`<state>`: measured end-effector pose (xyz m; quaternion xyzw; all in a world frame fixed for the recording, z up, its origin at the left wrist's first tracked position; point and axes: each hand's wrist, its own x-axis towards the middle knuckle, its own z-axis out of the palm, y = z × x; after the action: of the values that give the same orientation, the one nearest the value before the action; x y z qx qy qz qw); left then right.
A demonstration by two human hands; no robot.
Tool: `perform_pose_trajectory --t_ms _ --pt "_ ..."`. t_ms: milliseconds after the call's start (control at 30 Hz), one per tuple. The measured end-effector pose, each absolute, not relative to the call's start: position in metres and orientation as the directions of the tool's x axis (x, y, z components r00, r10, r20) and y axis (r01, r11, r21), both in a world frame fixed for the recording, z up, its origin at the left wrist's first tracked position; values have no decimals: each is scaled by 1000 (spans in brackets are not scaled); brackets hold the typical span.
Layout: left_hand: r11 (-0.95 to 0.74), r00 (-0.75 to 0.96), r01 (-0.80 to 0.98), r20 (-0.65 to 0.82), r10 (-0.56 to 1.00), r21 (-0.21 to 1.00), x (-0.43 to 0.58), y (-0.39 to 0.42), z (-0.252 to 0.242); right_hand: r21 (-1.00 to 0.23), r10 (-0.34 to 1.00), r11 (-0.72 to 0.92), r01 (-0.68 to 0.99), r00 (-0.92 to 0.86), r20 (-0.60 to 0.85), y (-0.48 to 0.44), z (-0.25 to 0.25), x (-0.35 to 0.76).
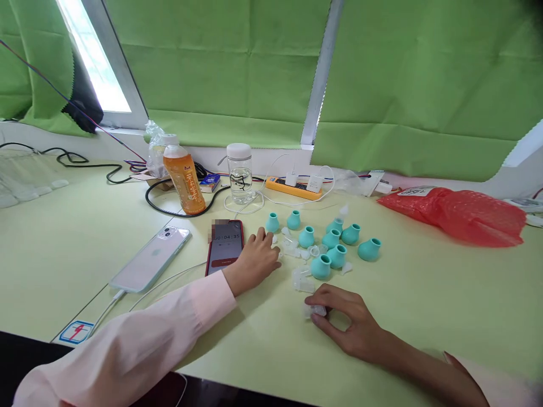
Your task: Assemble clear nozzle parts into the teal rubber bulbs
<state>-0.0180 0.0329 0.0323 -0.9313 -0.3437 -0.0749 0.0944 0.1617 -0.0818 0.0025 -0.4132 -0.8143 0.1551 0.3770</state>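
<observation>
My right hand (348, 319) pinches a small clear plastic piece (315, 310) between thumb and fingers, just above the table near its front. Over the table beside the red-cased phone, my left hand (258, 259) reaches out with bent fingers near small white pieces (275, 239); whether it touches any is hard to see. Several teal bulb-shaped pieces (321, 266) with open tops stand in a loose group between and beyond my hands. Among them lie clear plastic parts (303, 280) and a translucent ring (314, 251). One teal bulb carries a pointed clear tip (343, 212).
A red-cased phone (225, 240) showing a timer and a pale phone (150, 260) with a cable lie left. Behind stand an orange drink bottle (184, 178), a clear cup (240, 178) and an orange power strip (275, 185). A red plastic bag (458, 215) lies right.
</observation>
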Motion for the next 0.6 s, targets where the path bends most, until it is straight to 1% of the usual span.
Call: perform_pose_trajectory --t_ms 33,100,167,200,233,267,300,367,400,467,600 --pt "-739 752 656 215 623 -152 -15 33 26 -569 789 611 551 -368 491 -81 1 162" --pt "-740 752 654 240 614 -157 -10 33 19 -588 797 598 544 -329 506 -81 -3 162" --pt "-744 745 656 266 612 -127 -7 31 19 -633 824 555 540 -253 507 -81 -6 163" --pt "-756 743 649 281 608 -80 -6 29 21 -663 841 526 533 -206 501 -81 -7 163" --pt "-777 743 630 297 600 -5 -6 26 25 -695 856 496 521 -162 490 -81 -8 163" --pt "-800 743 589 316 590 109 -6 22 28 -725 870 470 504 -124 478 -81 -8 163" --pt "-818 746 514 336 575 260 -6 17 31 -753 881 446 483 -86 466 -81 -8 164" --pt "-759 721 354 357 593 546 -6 5 35 -805 896 403 436 -10 444 -81 -8 164" --pt "-707 706 296 352 615 642 -6 -1 34 -827 903 382 412 21 428 -81 -8 164" --pt "-612 686 224 323 652 759 -6 -10 31 -858 913 350 375 68 402 -80 -7 163" --pt "-496 642 172 285 712 851 -6 -16 22 -859 906 357 367 89 414 -81 -9 162"
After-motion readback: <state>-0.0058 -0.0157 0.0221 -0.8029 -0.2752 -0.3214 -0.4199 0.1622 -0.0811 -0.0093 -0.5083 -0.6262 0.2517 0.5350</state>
